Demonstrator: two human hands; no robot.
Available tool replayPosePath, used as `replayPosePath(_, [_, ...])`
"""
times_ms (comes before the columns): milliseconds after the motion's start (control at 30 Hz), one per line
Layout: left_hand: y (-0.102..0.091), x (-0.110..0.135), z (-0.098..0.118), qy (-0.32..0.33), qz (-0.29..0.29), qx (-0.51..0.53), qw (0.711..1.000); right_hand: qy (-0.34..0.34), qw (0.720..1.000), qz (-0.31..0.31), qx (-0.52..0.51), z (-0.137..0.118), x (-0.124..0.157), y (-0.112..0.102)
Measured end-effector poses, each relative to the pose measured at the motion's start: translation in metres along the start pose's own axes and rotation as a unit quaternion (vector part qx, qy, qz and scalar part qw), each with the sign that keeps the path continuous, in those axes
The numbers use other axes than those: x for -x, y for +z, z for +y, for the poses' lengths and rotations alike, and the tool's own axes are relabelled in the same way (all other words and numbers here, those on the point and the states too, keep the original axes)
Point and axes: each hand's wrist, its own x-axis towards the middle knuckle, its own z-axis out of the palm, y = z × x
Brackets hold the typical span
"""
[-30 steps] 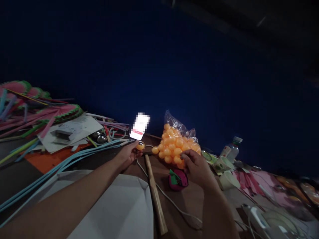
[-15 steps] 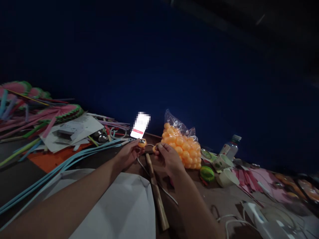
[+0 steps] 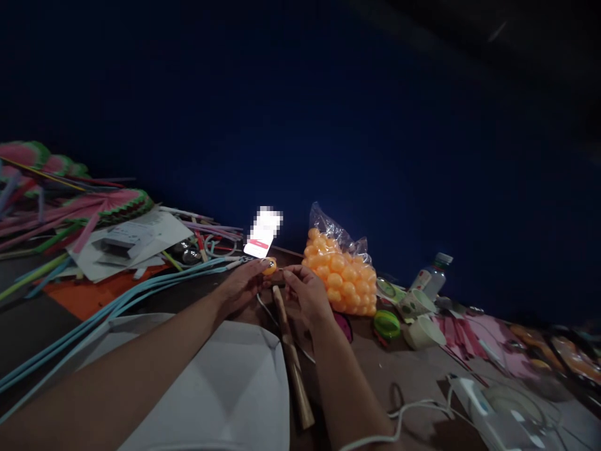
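Note:
My left hand (image 3: 241, 283) is closed on a small orange ball (image 3: 270, 268) that has a shiny spot on its surface. Close beside it, the fingertips of my right hand (image 3: 303, 289) are pinched together near the ball; what they grip is too small to make out. A clear plastic bag of orange balls (image 3: 345, 279) stands just behind my right hand. Below both hands lies a wooden stick (image 3: 295, 369), and a lit phone (image 3: 261, 235) leans behind the left hand.
Left are light-blue cords (image 3: 141, 291), white paper (image 3: 98, 257) and pink-green paper fans (image 3: 117, 203). A grey-white sheet-like object (image 3: 220, 382) lies in front. At right are a green striped ball (image 3: 386, 324), a paper cup (image 3: 424, 333), a bottle (image 3: 432, 279) and a power strip (image 3: 476, 401).
My right hand has moved left, closer to the ball in my left hand. An orange piece seen earlier at the right fingertips is no longer clearly visible. The view has shifted slightly.

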Motion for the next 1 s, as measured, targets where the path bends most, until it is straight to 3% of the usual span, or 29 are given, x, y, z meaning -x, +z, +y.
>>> replayPosePath(400, [-0.002, -0.003, -0.003, -0.012, -0.012, -0.015, 1.0, -0.004, 0.999, -0.027, -0.024, 0.019, -0.003, 0.004])
replayPosePath(633, [0.002, 0.001, -0.001, -0.024, -0.043, -0.047, 0.998, 0.023, 0.995, -0.022, -0.098, 0.016, 0.0, 0.01])
replayPosePath(1000, [-0.001, 0.0, -0.004, -0.005, -0.052, -0.049, 0.997, 0.036, 0.992, -0.013, -0.118, 0.02, -0.001, 0.009])
